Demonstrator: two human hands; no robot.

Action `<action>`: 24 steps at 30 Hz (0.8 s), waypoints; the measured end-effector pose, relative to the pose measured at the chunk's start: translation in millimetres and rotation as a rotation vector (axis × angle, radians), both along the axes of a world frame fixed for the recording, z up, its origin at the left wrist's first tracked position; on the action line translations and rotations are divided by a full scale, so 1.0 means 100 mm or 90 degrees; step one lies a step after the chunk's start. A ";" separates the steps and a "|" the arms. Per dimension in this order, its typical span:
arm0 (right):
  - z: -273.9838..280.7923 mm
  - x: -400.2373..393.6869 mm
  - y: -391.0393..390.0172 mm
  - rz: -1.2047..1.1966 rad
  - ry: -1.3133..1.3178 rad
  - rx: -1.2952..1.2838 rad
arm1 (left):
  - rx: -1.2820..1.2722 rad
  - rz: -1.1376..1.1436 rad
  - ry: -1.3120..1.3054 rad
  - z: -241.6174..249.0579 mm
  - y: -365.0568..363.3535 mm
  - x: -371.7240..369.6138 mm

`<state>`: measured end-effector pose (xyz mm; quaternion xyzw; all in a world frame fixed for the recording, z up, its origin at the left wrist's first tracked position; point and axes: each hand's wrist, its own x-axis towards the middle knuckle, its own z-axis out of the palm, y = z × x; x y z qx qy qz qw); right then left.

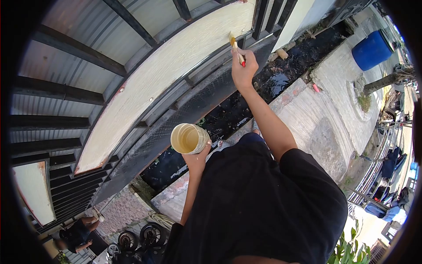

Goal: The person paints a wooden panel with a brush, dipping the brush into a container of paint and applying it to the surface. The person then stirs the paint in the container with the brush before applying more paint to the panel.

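Second person (pixel 77 233) crouches at far left, well apart. Left hand (pixel 196 156) grips the cup (pixel 189 138) from below, fingers wrapped; open-topped, light, likely spillable, best held by its wall. Cream panel (pixel 167 75) spans the dark fence. Right hand (pixel 244 70) clenches the brush (pixel 235 46) handle, bristles touching the panel; stiff, light. Drain (pixel 272 83) lies below; blue barrel (pixel 371 50) far right.
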<state>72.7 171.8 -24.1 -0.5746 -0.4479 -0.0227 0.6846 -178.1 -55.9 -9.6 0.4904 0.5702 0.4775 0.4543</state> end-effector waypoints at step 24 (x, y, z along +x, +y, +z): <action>0.05 -0.41 -0.44 0.393 -0.084 0.050 | 0.060 0.048 -0.019 -0.04 0.29 0.50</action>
